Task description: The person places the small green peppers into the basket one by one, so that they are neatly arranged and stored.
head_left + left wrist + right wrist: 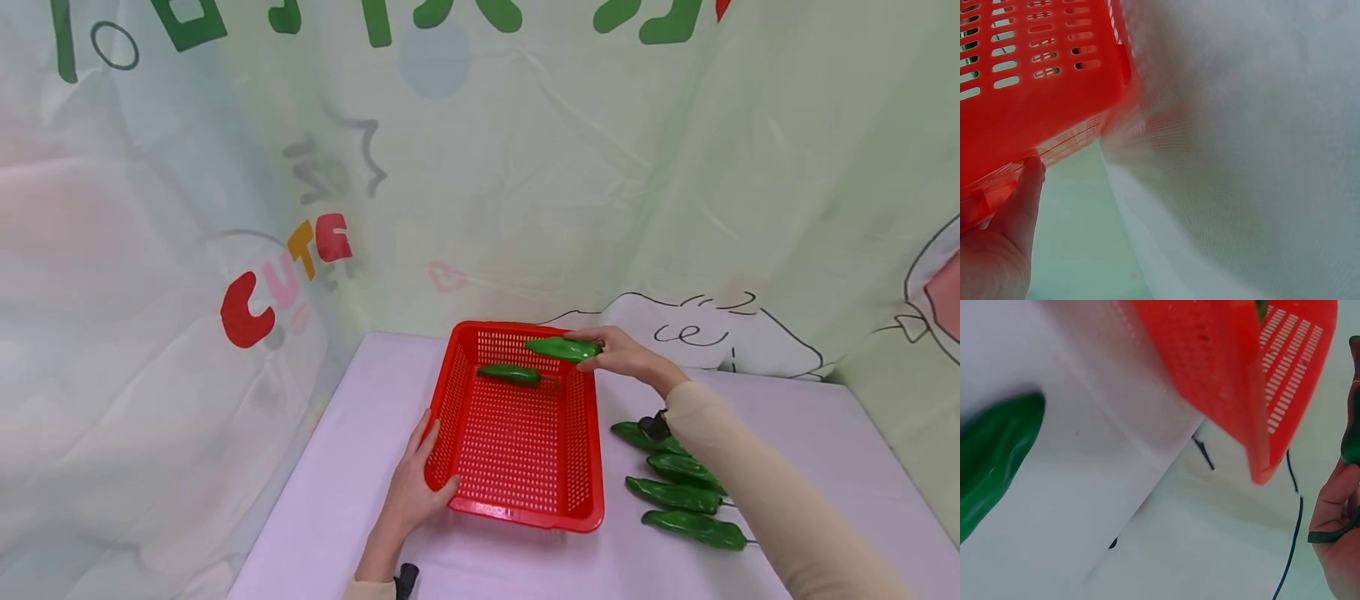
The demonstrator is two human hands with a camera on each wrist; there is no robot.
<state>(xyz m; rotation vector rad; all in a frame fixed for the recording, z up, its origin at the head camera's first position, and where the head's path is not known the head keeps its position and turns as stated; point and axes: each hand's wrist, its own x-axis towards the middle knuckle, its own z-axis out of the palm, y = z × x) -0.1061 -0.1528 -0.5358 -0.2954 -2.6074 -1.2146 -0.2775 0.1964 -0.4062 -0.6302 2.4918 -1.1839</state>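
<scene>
A red perforated plastic basket is gripped at its near left corner by my left hand. That hand's fingers lie along the left wall and its thumb is over the front rim; in the left wrist view the thumb presses against the basket. Over the basket's far right corner, my right hand holds a long green pepper by its stem end. The same pepper shows at the edge of the right wrist view. Another green pepper lies inside the basket near its far wall.
Several green peppers lie in a row on the pale table, right of the basket and partly under the right forearm. A printed cloth curtain hangs close behind and along the left side of the table.
</scene>
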